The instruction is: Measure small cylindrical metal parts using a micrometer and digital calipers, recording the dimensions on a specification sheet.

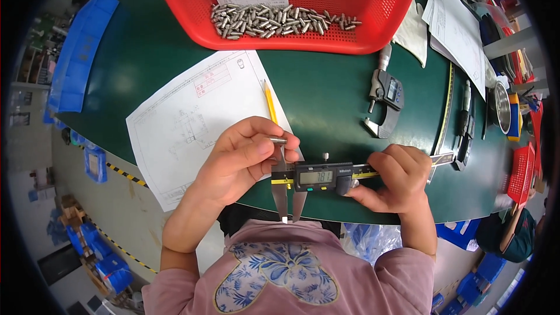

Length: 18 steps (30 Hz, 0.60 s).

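My left hand (239, 154) pinches a small shiny metal pin (278, 140) between thumb and fingers, just above the upper jaws of a digital caliper (318, 177). The caliper lies level, its long jaws pointing down towards my shirt with a narrow gap between them. My right hand (402, 178) is closed round the caliper's beam, thumb at the slider's thumb wheel. Whether the pin touches the upper jaws I cannot tell. Under my left hand is a printed drawing sheet (166, 134), with a yellow pencil (270, 102) lying on its right part.
A red plastic basket (382, 20) at the back holds many metal pins (262, 22) and a paper slip. To the right lie a digital micrometer (392, 93), a white glove (413, 35), papers (455, 29) and a metal bowl (500, 107). A blue tray (84, 52) stands left. Another person (510, 233) is at far right.
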### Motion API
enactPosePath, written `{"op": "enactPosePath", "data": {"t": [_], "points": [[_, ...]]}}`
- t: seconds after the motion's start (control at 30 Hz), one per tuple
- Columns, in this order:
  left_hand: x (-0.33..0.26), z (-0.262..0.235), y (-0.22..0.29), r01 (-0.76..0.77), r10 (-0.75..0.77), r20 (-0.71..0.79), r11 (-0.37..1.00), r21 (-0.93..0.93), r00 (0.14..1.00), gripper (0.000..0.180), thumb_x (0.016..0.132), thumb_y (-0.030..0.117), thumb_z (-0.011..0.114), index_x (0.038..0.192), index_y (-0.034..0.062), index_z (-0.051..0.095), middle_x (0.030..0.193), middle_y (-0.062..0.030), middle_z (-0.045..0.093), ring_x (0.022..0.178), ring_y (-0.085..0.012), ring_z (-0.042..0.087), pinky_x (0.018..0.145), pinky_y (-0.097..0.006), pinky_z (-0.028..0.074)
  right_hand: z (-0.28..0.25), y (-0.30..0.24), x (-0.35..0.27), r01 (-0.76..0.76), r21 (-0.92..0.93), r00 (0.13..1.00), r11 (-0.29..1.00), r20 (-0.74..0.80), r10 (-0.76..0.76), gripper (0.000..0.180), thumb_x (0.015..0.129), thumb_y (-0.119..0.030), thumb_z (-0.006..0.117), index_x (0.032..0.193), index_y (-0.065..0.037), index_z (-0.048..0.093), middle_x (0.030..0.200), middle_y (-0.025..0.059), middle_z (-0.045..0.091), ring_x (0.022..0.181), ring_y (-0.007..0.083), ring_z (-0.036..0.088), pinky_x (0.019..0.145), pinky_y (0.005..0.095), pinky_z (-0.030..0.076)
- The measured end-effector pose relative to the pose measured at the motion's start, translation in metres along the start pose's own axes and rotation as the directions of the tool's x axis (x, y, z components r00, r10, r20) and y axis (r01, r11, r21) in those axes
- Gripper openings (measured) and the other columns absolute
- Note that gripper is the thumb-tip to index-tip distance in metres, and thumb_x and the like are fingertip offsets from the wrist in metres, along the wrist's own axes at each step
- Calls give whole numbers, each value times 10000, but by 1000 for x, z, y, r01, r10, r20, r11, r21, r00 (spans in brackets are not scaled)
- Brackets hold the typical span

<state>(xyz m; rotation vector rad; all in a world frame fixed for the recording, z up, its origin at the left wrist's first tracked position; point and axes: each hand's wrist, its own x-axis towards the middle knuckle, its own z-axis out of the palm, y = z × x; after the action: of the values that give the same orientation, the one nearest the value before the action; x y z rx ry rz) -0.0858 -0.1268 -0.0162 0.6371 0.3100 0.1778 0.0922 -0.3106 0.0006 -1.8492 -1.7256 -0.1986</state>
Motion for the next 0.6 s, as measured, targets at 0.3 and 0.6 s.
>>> {"op": "enactPosePath", "data": {"t": [0.3, 0.6], "points": [[-1, 0, -4, -7, 5, -39, 999, -46, 999, 214, 876, 112, 502, 1076, 35, 503, 1042, -130, 582, 939, -209, 591, 758, -278, 502, -1, 2, 0, -13, -36, 999, 999, -36, 12, 484, 576, -505, 711, 589, -76, 487, 482, 8, 355, 366, 161, 398, 346, 272, 292], [-7, 2, -4, -47, 35, -124, 994, -98, 992, 240, 882, 96, 471, 1110, 28, 498, 1090, -143, 557, 978, -187, 567, 817, -293, 486, -5, 1, 1, -69, -100, 996, 993, -66, 63, 560, 547, -559, 712, 533, -88, 410, 463, 16, 320, 355, 170, 356, 343, 282, 254]]}}
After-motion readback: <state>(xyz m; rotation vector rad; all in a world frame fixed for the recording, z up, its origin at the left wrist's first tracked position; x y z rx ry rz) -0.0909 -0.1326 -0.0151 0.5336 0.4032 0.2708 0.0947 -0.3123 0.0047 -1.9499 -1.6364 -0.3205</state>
